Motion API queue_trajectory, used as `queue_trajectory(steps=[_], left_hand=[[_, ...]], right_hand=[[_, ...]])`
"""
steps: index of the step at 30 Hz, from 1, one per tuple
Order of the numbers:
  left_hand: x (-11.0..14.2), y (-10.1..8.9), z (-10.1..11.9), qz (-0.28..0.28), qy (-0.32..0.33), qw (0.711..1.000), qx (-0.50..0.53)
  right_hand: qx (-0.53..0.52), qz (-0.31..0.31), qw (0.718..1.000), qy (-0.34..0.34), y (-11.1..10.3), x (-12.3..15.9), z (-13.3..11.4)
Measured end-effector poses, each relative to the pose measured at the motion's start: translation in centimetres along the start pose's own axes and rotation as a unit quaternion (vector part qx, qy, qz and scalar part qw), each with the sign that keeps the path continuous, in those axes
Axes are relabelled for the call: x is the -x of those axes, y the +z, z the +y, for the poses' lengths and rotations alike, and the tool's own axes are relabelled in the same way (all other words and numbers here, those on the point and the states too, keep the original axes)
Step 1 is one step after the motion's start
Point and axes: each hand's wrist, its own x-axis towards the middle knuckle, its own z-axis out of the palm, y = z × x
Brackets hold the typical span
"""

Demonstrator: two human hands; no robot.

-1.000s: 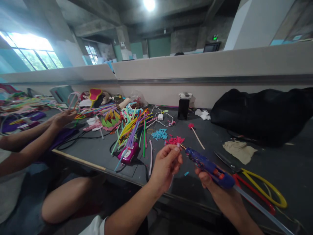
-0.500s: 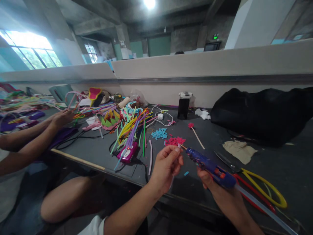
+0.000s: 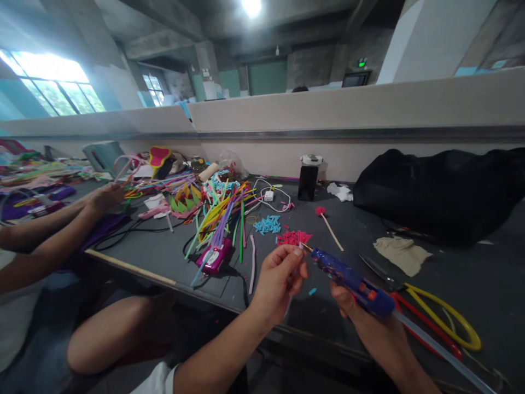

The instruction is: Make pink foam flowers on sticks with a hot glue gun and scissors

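Observation:
My right hand (image 3: 353, 309) grips a blue glue gun (image 3: 353, 280) with a red trigger, its nozzle pointing left and a clear glue stick trailing back to the lower right. My left hand (image 3: 279, 282) is closed in a pinch on a small pale piece (image 3: 299, 248) held right at the gun's nozzle. Both hands hover over the near edge of the dark table (image 3: 164, 251). A pile of red cut bits (image 3: 293, 237) lies just behind my left hand, with a blue pile (image 3: 268, 224) further left.
Coloured strips (image 3: 221, 210) fan over a pink glue gun (image 3: 214, 257). Scissors with yellow and red handles (image 3: 435, 314) lie at right, beside a tan cloth (image 3: 402, 253) and a black bag (image 3: 438, 189). A black cup (image 3: 308, 178) stands at back. Another person's arms (image 3: 61, 224) work at left.
The glue gun and my left hand have shifted very slightly; the pinch stays at the nozzle. The other person's hands have barely moved.

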Motion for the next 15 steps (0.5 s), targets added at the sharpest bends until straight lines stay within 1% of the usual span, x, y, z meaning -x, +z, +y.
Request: queue_trajectory(steps=[3,6,15], left_hand=[[0.00,0.03,0.02,0.003,-0.001,1.000,0.000],[-0.01,0.07,0.05,0.005,0.000,1.000,0.004],[-0.10,-0.06,-0.03,0.003,-0.001,1.000,0.000]], right_hand=[[0.015,-0.001,1.000,-0.012,-0.03,-0.04,0.08],[0.004,-0.007,1.000,-0.021,-0.05,-0.12,0.17],[-0.019,-0.008,1.000,-0.008,-0.04,-0.14,-0.05]])
